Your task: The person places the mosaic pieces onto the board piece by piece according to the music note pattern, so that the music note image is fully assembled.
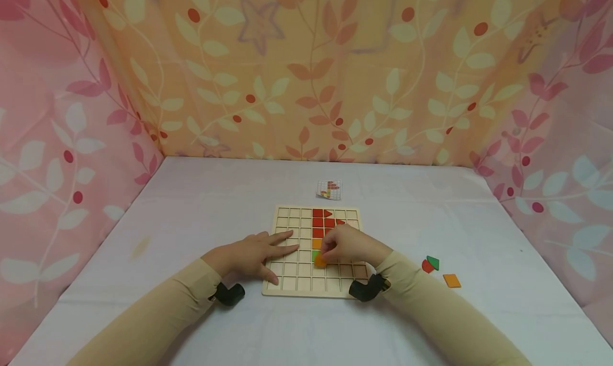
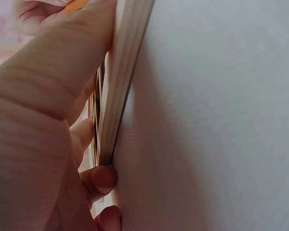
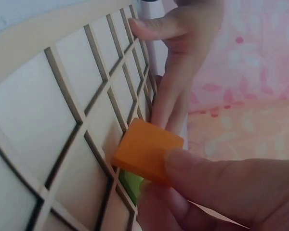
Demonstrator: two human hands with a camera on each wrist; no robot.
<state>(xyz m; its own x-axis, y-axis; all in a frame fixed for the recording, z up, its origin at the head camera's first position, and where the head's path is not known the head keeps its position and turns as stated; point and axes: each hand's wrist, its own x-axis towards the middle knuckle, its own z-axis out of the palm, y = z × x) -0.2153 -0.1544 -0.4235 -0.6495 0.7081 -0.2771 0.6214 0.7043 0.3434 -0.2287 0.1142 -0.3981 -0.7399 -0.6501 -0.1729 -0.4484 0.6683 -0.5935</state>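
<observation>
Head view: my left hand (image 1: 246, 254) lies spread, fingers straight, over the left edge of the pale wooden grid board (image 1: 289, 283), gripping nothing. My right hand (image 1: 351, 243) pinches a flat orange square tile (image 1: 320, 260) at mid-board, by a bright green tile (image 1: 315, 255) set in the grid. Flat red tiles (image 1: 317, 223) sit farther up. White cloth (image 1: 402, 217) separates the board's right edge from a loose green piece (image 1: 433, 263), a loose red piece (image 1: 428, 266) (these two touch) and a loose orange square (image 1: 452, 280).

Left wrist: my thumb lies at the board's edge.

Right wrist: thumb and fingers pinch the tile's near side; its far edge sticks out, tilted, beside bare cells. Contact with the grid: cannot tell.
</observation>
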